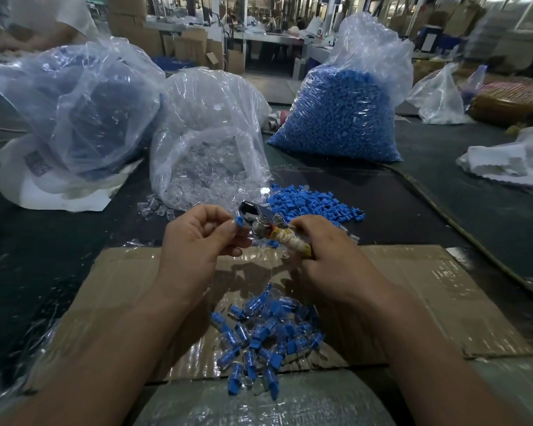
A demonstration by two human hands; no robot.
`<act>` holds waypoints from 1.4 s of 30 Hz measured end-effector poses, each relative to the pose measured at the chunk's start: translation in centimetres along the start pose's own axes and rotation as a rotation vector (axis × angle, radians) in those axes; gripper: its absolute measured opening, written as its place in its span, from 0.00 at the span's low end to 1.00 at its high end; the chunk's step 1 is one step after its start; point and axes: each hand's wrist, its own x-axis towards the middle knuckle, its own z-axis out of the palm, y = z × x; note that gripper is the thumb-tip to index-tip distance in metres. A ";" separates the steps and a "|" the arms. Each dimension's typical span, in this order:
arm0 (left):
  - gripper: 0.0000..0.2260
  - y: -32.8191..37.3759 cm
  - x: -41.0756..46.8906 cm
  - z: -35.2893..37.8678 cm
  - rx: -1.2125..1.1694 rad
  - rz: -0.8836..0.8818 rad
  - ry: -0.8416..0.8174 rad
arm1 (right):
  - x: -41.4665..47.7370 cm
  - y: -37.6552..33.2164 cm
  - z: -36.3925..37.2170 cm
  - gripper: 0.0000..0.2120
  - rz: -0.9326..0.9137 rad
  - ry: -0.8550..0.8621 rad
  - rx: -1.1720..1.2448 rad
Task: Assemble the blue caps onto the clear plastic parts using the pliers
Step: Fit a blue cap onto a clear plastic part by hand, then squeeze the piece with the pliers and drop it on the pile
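My left hand (199, 235) pinches a small clear plastic part with a blue cap (239, 223) between thumb and fingertips. My right hand (323, 256) grips the tape-wrapped handles of the pliers (259, 215), whose metal jaws sit around that cap. Loose blue caps (311, 206) lie in a heap just beyond the hands. Loose clear parts (159, 209) spill from an open clear bag (210, 139). A pile of assembled pieces (265, 336) lies on the cardboard (120, 272) below my hands.
A large bag of blue caps (339, 118) stands at the back right, and a big clear bag (74, 103) at the back left. White bags (511, 161) lie on the right. Another person's sleeve (43, 16) shows at the top left.
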 end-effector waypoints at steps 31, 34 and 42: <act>0.05 0.0 -0.3 0.0 0.072 0.077 0.007 | 0.1 -0.2 0.6 0.08 -0.019 0.095 -0.143; 0.06 -0.1 -0.3 0.0 0.079 0.065 0.013 | 0.1 -0.2 0.7 0.08 -0.020 0.088 -0.132; 0.06 -0.1 0.0 -0.5 0.057 0.068 0.089 | 0.1 0.6 0.2 0.10 0.002 -0.008 -0.188</act>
